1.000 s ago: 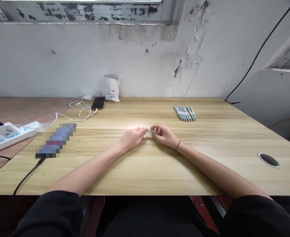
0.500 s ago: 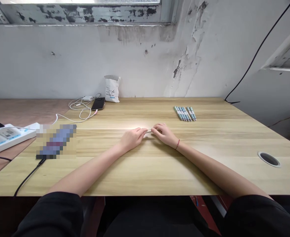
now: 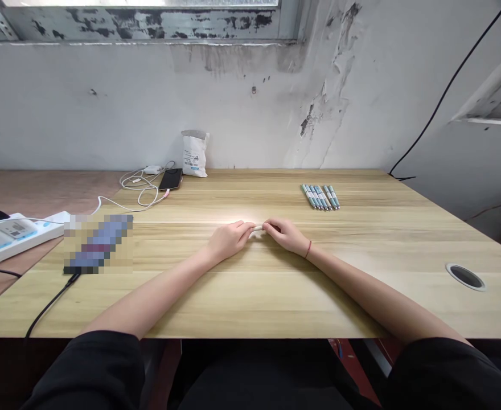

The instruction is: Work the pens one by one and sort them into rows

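Observation:
Over the middle of the table, a slim pale pen (image 3: 257,228) lies roughly level between my two hands, most of it hidden by the fingers. My left hand (image 3: 230,239) pinches its left end with thumb and fingertips. On the other end, the thumb and fingers of my right hand (image 3: 287,235) are closed too. A short light stretch of the barrel shows between the fingertips. Further back to the right, several blue-green pens (image 3: 319,197) lie side by side in a row, with a small gap in it.
A white packet (image 3: 194,154) stands against the wall beside a black phone (image 3: 171,179) and a coiled white cable (image 3: 142,185). On the left are a blurred device (image 3: 101,245) with a black cable and a white power strip (image 3: 49,226). A round cable hole (image 3: 465,277) is at right.
The fingers of my right hand have drawn down and closed closer on the pen's right end. My left hand keeps its pinch. The row of pens stays as it was.

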`<action>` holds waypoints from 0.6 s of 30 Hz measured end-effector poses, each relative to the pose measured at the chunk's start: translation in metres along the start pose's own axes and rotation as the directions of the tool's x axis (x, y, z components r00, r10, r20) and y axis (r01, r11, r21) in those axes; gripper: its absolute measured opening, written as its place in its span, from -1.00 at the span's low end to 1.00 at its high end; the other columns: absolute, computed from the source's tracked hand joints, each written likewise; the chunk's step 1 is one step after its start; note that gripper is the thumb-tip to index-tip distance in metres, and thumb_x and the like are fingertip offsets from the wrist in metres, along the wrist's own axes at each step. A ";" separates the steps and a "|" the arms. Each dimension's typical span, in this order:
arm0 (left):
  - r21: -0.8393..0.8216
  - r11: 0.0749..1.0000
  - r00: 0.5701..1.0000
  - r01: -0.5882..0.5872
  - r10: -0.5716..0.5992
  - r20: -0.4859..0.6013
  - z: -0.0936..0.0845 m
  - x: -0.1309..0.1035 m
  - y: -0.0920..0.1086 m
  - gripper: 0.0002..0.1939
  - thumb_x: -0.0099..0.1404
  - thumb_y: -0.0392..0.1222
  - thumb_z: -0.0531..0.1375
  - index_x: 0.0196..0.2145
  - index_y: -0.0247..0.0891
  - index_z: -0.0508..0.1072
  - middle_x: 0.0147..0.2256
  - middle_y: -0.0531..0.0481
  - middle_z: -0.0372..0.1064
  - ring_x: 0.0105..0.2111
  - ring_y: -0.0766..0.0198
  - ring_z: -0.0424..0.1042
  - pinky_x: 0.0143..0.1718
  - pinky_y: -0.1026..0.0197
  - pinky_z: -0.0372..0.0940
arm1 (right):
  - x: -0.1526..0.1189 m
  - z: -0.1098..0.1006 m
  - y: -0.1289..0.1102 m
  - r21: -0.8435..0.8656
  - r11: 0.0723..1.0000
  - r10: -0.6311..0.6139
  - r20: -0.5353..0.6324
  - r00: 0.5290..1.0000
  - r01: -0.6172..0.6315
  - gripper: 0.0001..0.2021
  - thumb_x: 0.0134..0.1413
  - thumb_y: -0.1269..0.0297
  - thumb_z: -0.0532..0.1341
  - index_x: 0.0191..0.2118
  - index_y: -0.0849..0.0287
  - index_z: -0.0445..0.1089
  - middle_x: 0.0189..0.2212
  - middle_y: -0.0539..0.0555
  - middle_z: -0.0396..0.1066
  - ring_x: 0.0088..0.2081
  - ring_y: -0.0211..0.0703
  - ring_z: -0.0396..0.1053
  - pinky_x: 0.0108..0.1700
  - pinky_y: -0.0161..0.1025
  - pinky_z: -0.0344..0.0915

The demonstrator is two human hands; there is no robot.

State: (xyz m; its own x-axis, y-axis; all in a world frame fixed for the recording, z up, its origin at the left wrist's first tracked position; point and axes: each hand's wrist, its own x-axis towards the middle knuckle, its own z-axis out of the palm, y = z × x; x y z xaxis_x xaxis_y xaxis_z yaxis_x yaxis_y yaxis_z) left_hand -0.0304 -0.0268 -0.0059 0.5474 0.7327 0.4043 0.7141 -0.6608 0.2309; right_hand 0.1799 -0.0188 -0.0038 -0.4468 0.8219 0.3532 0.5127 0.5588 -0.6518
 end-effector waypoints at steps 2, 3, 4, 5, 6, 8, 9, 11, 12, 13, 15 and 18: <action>0.001 1.000 1.000 0.002 -0.002 -0.001 0.000 0.000 0.000 -0.71 0.37 -0.15 -0.06 -0.05 -0.12 0.35 -0.19 0.01 0.42 -0.24 0.29 0.43 -0.22 0.27 0.29 | -0.001 0.000 0.000 0.048 0.999 0.000 -0.001 1.000 0.000 -0.75 0.15 0.16 0.04 -0.28 0.19 0.37 -0.49 0.00 0.36 -0.49 -0.28 0.19 -0.43 -0.31 0.13; 0.000 1.000 1.000 0.002 -0.002 -0.003 0.000 0.000 0.000 -0.72 0.37 -0.15 -0.06 -0.05 -0.12 0.35 -0.19 0.00 0.42 -0.23 0.29 0.43 -0.22 0.27 0.29 | -0.002 0.000 -0.001 0.074 0.997 0.002 -0.001 1.000 -0.001 -0.76 0.13 0.16 0.07 -0.23 0.19 0.36 -0.48 -0.01 0.35 -0.51 -0.29 0.17 -0.44 -0.32 0.13; -0.001 1.000 1.000 0.002 -0.002 -0.006 -0.001 0.000 0.000 -0.72 0.37 -0.15 -0.06 -0.05 -0.12 0.35 -0.18 0.00 0.42 -0.23 0.29 0.43 -0.21 0.27 0.29 | -0.002 0.000 -0.001 0.097 0.995 0.006 -0.003 1.000 -0.006 -0.76 0.11 0.17 0.08 -0.19 0.19 0.34 -0.47 -0.01 0.35 -0.51 -0.30 0.17 -0.45 -0.32 0.14; -0.003 1.000 1.000 0.000 0.000 -0.008 -0.001 0.000 0.001 -0.72 0.37 -0.16 -0.06 -0.05 -0.12 0.35 -0.18 0.01 0.42 -0.22 0.29 0.43 -0.21 0.27 0.29 | -0.003 0.000 -0.002 0.112 0.994 0.014 -0.006 1.000 -0.014 -0.75 0.10 0.17 0.10 -0.16 0.20 0.33 -0.45 -0.01 0.36 -0.51 -0.31 0.17 -0.44 -0.33 0.15; -0.005 1.000 1.000 -0.002 0.002 -0.010 -0.001 0.000 0.001 -0.72 0.37 -0.16 -0.05 -0.05 -0.12 0.35 -0.18 0.01 0.42 -0.22 0.29 0.43 -0.20 0.27 0.29 | -0.003 0.000 -0.003 0.118 0.993 0.028 -0.012 1.000 -0.026 -0.73 0.09 0.17 0.11 -0.14 0.20 0.32 -0.43 -0.01 0.36 -0.51 -0.31 0.18 -0.43 -0.33 0.16; -0.009 1.000 1.000 -0.003 0.003 -0.011 -0.002 0.000 0.001 -0.73 0.37 -0.16 -0.05 -0.06 -0.12 0.36 -0.18 0.01 0.42 -0.23 0.29 0.43 -0.20 0.26 0.29 | -0.002 -0.001 -0.004 0.115 0.992 0.057 -0.020 0.998 -0.054 -0.74 0.10 0.16 0.10 -0.16 0.20 0.32 -0.43 -0.01 0.38 -0.49 -0.31 0.20 -0.42 -0.33 0.16; -0.011 1.000 1.000 -0.002 0.002 -0.011 -0.002 0.000 0.001 -0.73 0.36 -0.16 -0.05 -0.06 -0.12 0.36 -0.18 0.01 0.42 -0.23 0.29 0.43 -0.20 0.26 0.29 | -0.002 -0.001 -0.004 0.106 0.992 0.069 -0.022 0.997 -0.066 -0.75 0.11 0.15 0.08 -0.21 0.21 0.34 -0.45 -0.01 0.38 -0.49 -0.31 0.21 -0.41 -0.33 0.16; -0.016 1.000 1.000 0.000 0.000 -0.013 -0.001 0.000 0.000 -0.73 0.36 -0.16 -0.04 -0.06 -0.12 0.36 -0.18 0.01 0.42 -0.23 0.29 0.43 -0.19 0.26 0.29 | -0.001 -0.001 -0.004 0.089 0.993 0.081 -0.024 0.996 -0.078 -0.74 0.14 0.15 0.04 -0.35 0.21 0.36 -0.52 -0.02 0.36 -0.50 -0.30 0.21 -0.42 -0.32 0.14; -0.018 1.000 1.000 0.000 -0.001 -0.015 -0.001 0.000 0.000 -0.73 0.36 -0.16 -0.04 -0.06 -0.12 0.36 -0.18 0.01 0.42 -0.23 0.29 0.43 -0.18 0.25 0.29 | -0.001 -0.001 -0.003 0.091 0.993 0.080 -0.023 0.997 -0.077 -0.74 0.14 0.16 0.03 -0.39 0.21 0.35 -0.54 -0.02 0.35 -0.50 -0.30 0.21 -0.42 -0.32 0.14; -0.020 1.000 1.000 0.000 -0.001 -0.018 -0.001 0.000 0.000 -0.73 0.36 -0.16 -0.04 -0.06 -0.12 0.36 -0.18 0.01 0.42 -0.22 0.29 0.43 -0.17 0.25 0.29 | -0.001 -0.001 -0.002 0.102 0.992 0.078 -0.022 0.997 -0.076 -0.75 0.14 0.18 0.03 -0.40 0.21 0.35 -0.55 -0.02 0.34 -0.50 -0.30 0.21 -0.42 -0.32 0.13; -0.020 1.000 1.000 0.000 -0.001 -0.019 0.000 0.000 -0.001 -0.73 0.36 -0.15 -0.04 -0.06 -0.12 0.36 -0.18 0.01 0.42 -0.21 0.28 0.43 -0.16 0.25 0.29 | -0.001 -0.001 -0.001 0.142 0.987 0.076 -0.022 0.997 -0.072 -0.79 0.12 0.21 0.05 -0.34 0.20 0.36 -0.53 -0.02 0.35 -0.50 -0.30 0.21 -0.43 -0.33 0.14; -0.021 1.000 1.000 0.005 -0.005 -0.010 0.000 0.000 -0.001 -0.73 0.36 -0.15 -0.05 -0.06 -0.12 0.36 -0.17 0.01 0.42 -0.20 0.28 0.42 -0.16 0.24 0.29 | -0.001 0.000 0.000 0.200 0.978 0.069 -0.044 0.997 -0.059 -0.83 0.07 0.24 0.09 -0.28 0.19 0.35 -0.49 -0.03 0.34 -0.50 -0.31 0.19 -0.45 -0.34 0.14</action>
State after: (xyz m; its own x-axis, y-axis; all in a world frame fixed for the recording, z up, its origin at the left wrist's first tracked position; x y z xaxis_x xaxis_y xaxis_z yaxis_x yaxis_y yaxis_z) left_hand -0.0309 -0.0263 -0.0060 0.5391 0.7345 0.4121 0.7074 -0.6605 0.2516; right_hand 0.1808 -0.0196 -0.0041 -0.3774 0.8627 0.3365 0.3808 0.4758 -0.7928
